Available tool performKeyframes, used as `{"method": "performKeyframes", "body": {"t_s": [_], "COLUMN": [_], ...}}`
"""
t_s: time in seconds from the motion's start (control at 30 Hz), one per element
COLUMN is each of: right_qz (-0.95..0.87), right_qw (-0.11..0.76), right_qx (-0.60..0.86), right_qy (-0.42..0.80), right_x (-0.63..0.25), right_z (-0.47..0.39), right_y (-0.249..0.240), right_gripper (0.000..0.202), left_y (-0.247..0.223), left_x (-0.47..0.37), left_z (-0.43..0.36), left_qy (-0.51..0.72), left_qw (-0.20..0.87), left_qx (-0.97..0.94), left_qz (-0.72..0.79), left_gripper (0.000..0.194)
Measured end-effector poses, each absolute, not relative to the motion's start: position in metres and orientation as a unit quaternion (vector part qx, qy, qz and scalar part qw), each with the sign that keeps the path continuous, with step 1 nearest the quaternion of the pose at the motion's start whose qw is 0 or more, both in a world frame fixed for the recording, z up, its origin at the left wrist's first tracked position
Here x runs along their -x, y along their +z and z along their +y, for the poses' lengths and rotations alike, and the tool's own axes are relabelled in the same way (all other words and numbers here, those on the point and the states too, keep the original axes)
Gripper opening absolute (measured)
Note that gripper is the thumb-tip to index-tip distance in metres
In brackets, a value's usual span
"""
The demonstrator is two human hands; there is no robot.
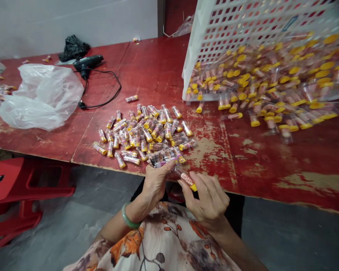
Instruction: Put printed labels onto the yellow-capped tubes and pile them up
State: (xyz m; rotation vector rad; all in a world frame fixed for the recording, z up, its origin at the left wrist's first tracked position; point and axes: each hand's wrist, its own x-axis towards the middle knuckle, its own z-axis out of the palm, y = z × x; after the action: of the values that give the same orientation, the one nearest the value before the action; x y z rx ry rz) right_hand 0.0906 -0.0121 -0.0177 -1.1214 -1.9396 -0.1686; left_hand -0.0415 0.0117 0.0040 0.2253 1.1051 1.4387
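Note:
My right hand (207,195) pinches the yellow-capped end of a small clear tube (187,178) with pink and white pieces inside. My left hand (155,181), a green bangle on its wrist, is closed around printed plastic sleeves (162,155), its thumb on top. The tube's other end meets the left hand's fingertips; whether it sits inside a sleeve I cannot tell. Just beyond both hands lies a loose pile of sleeved, yellow-capped tubes (144,137) on the red table (155,71).
A white perforated crate (197,49) lies tipped at the right, capped tubes (260,90) spilling from it. A heat gun (88,63) with its cord, a white plastic bag (45,94) and a black bag (73,48) are at the left. A red stool (17,180) stands below.

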Motion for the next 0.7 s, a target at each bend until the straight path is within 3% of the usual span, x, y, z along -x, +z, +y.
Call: {"method": "performKeyframes", "body": {"t_s": [0.23, 0.47, 0.7], "right_qz": [-0.774, -0.758, -0.708], "right_qw": [0.458, 0.464, 0.532], "right_qx": [0.436, 0.383, 0.402], "right_qy": [-0.024, 0.252, 0.232], "right_x": [-0.079, -0.098, -0.090], "right_z": [-0.003, 0.017, 0.005], "right_y": [-0.025, -0.011, -0.010], "right_gripper": [0.040, 0.031, 0.026], "left_y": [-0.006, 0.001, 0.006], "left_x": [0.040, 0.049, 0.046], "left_z": [0.007, 0.010, 0.007], "left_qy": [0.591, 0.561, 0.558], "left_qw": [0.639, 0.672, 0.682], "left_qx": [-0.105, -0.109, -0.110], "left_qz": [0.481, 0.470, 0.460], "left_gripper": [0.030, 0.037, 0.036]}}
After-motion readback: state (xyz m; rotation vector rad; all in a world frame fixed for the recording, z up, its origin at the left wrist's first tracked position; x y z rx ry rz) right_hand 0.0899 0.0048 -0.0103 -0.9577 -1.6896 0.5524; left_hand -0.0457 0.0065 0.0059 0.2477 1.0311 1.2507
